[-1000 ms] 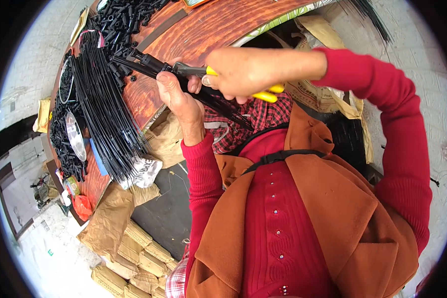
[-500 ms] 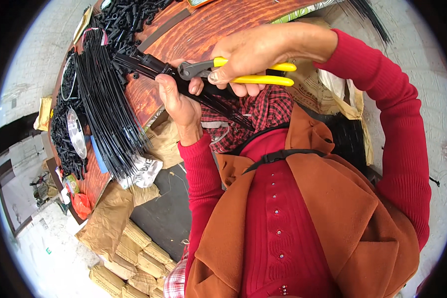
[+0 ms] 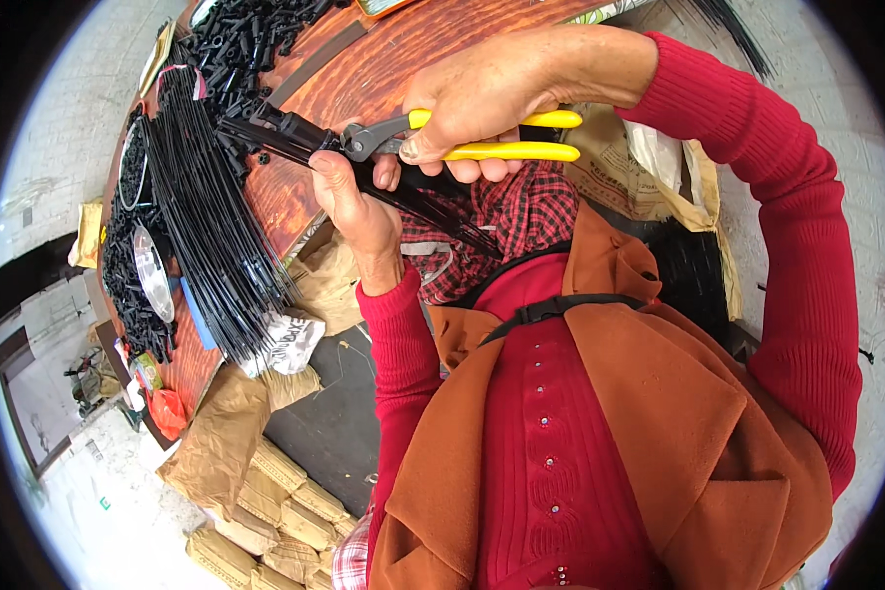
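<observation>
My left hand [image 3: 359, 208] is closed around a bundle of thin black rods with black plastic fittings [image 3: 303, 130] at the far-left end. The rods' other end slants down over a red-and-black checked cloth [image 3: 536, 202]. Cutting pliers with yellow handles [image 3: 516, 151] are gripped in my right hand [image 3: 492, 88], the handles a little apart. Their dark jaws meet the bundle beside my left thumb and fingers. What lies between the jaws is too small to make out.
On the reddish wooden table [image 3: 413, 54] lie a large bundle of black rods [image 3: 202, 202] and heaps of small black tubular parts [image 3: 251, 39]. A clear plastic dish [image 3: 151, 272] rests at its left. Brown paper packs [image 3: 290, 511] are stacked on the lower-left floor.
Both hands keep their grips. The pliers and my right hand have shifted slightly left, and their handles sit a little higher in view. The bundle has barely moved.
</observation>
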Available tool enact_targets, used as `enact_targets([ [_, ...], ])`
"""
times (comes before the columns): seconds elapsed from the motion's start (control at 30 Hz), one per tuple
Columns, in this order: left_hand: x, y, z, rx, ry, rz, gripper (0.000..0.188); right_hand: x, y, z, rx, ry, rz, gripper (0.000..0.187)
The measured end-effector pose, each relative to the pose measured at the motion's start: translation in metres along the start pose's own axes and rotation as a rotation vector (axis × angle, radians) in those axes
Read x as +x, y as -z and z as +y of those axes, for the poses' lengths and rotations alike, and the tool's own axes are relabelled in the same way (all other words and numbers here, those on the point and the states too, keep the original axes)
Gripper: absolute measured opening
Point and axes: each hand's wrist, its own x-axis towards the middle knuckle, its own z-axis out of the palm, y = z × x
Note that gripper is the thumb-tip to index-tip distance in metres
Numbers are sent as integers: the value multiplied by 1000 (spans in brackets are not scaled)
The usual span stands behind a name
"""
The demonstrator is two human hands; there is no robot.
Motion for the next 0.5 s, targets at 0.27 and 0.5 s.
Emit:
enact_targets([
  [0.27,1,-7,-14,51,-73,81,49,0,-2,-7,-253,-55,81,26],
  [0.5,1,-7,-19,135,-153,144,48,19,-5,14,-476,115,172,27],
])
